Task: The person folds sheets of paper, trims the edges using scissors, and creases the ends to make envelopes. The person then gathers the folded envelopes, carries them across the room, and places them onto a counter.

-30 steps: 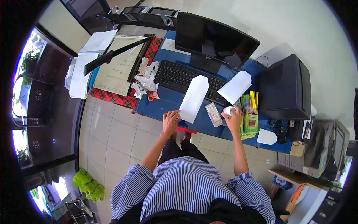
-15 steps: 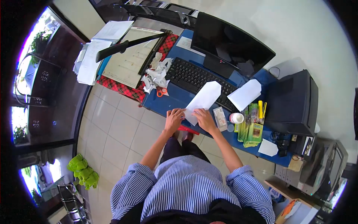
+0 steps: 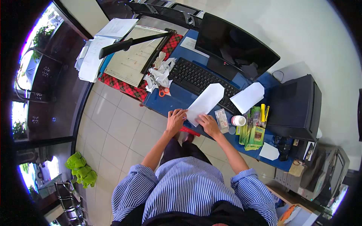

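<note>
left hand [image 3: 176, 119] at edge of white envelope [image 3: 208, 100] — can't tell if pinching from here. right hand [image 3: 208, 125] — fingers slightly spread on near end.

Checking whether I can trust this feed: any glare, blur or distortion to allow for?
Head view: wide-angle distortion bows the dark frame at left, with black corners; head view: bright glass at left washes out, purple-fringed; head view: the monitor carries faint reflections; head view: the white envelope shows little surface detail, though its outline reads clearly.
</note>
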`<state>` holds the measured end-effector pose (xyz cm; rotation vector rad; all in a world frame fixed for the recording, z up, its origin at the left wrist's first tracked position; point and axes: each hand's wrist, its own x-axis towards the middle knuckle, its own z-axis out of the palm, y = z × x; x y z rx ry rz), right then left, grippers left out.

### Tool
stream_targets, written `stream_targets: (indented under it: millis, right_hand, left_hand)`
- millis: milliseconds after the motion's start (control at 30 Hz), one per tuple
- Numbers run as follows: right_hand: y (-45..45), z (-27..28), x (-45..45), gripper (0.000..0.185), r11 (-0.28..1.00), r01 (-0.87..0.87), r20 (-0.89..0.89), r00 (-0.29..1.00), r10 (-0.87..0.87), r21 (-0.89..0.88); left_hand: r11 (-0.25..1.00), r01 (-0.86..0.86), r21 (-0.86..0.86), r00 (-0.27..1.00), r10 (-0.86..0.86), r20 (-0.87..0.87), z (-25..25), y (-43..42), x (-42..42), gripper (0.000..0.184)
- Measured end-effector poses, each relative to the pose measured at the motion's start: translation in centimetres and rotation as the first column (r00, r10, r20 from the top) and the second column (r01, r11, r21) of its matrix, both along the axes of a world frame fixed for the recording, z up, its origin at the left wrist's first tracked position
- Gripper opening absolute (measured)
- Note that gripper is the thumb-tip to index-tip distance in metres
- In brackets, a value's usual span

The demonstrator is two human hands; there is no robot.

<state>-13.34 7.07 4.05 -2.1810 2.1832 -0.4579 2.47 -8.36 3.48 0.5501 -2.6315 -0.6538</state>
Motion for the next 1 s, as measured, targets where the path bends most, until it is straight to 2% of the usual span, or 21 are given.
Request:
stream_targets:
  millis: [200,333,500,700,833,1000]
  right_hand:
    - [1.1,0.5,0.1,0.031,0.997,0.030,0.121,0.992,-0.021,-0.073]
    - [0.5,-0.9,0.9,0.042,0.949,0.312,0.487,0.837,-0.249,-0.051]
    - [-1.0,-0.5,2.3,0.054,0.901,0.433,0.534,0.766,-0.358,-0.017]
    - [-1.3,-0.9,2.6,0.060,0.889,0.458,0.486,0.781,-0.393,-0.017]
    - [-1.5,-1.0,2.5,0.060,0.883,0.468,0.479,0.781,-0.400,-0.025]
    - [-1.4,-1.1,2.5,0.061,0.884,0.462,0.505,0.780,-0.369,-0.069]
  left_hand:
    - [1.000,-0.007,0.006,1.000,0.007,-0.006,-0.1,0.0,0.0,0.020]
    - [0.991,-0.073,0.114,0.997,0.068,0.046,0.4,0.4,-0.3,0.027]
    - [0.990,-0.125,0.067,0.989,0.119,0.086,0.5,1.0,-1.0,0.032]
    - [0.985,-0.173,0.011,0.979,0.171,0.110,-0.6,2.1,-1.3,0.034]
    - [0.942,-0.229,-0.245,0.970,0.242,0.024,-0.8,3.4,-0.9,0.035]
    - [0.953,-0.268,-0.139,0.959,0.279,0.060,0.1,5.2,-1.1,0.036]
